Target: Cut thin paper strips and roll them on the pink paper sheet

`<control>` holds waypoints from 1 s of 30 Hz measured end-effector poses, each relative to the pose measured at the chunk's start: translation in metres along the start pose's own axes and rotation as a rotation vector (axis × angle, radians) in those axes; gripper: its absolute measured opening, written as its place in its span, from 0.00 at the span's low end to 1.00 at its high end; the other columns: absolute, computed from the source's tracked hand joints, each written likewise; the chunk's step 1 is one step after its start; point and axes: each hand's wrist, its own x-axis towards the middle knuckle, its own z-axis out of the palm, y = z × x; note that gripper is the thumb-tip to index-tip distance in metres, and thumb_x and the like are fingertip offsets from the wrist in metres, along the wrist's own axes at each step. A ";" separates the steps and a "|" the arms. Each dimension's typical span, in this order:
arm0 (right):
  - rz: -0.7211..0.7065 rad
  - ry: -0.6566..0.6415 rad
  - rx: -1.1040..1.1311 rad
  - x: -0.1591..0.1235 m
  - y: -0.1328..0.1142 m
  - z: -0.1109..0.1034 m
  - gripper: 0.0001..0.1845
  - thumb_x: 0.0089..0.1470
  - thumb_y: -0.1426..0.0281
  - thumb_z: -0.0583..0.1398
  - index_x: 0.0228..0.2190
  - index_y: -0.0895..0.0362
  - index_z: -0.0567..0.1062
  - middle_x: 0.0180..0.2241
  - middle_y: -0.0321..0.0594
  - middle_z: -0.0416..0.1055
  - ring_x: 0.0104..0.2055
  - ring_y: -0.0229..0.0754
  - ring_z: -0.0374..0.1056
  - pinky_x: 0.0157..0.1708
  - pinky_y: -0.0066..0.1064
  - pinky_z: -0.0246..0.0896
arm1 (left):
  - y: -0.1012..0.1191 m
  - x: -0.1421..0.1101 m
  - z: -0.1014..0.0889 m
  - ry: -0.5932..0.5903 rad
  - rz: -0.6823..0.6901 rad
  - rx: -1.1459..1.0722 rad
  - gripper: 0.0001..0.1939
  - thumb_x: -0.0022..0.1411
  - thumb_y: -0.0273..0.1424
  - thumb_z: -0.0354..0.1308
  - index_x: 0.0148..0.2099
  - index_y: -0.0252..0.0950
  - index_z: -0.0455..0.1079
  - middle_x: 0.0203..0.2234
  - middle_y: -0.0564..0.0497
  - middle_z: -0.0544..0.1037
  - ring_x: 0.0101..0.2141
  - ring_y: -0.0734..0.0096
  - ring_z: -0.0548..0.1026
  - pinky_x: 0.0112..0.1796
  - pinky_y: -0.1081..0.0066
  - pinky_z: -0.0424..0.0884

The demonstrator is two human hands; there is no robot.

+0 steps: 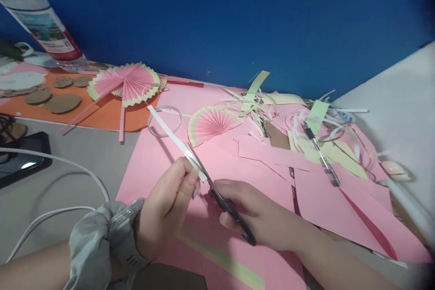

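Between thumb and fingers, my left hand (176, 190) pinches a narrow white strip (167, 130) that slants up to the left. My right hand (246, 208) grips black-handled scissors (234, 212), whose blades lie close along the strip near my left fingertips. Whether the blades touch the strip I cannot tell. Beneath both hands lie pink paper sheets (142, 172), with a green and yellow band (224, 260) on one nearer me. Just beyond, a pleated pink paper fan (215, 124) with a yellow-green rim rests on the pink paper, beside a thin ring (149, 122).
Finished-looking fans (131, 82) with pink sticks lie on orange paper (102, 113) near cardboard discs (63, 103). A plastic bottle (44, 22) stands back left; a phone (25, 158) and white cable (81, 170) sit left. Paper scraps (253, 95) and a pen (321, 154) lie right. A blue wall (220, 22) rises behind.
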 end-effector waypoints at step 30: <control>0.008 0.053 -0.105 0.001 0.004 0.002 0.22 0.58 0.54 0.52 0.23 0.56 0.56 0.25 0.31 0.54 0.26 0.33 0.50 0.27 0.27 0.48 | 0.001 0.004 0.000 0.047 -0.039 -0.007 0.14 0.70 0.37 0.41 0.31 0.40 0.57 0.23 0.58 0.62 0.26 0.76 0.62 0.31 0.72 0.60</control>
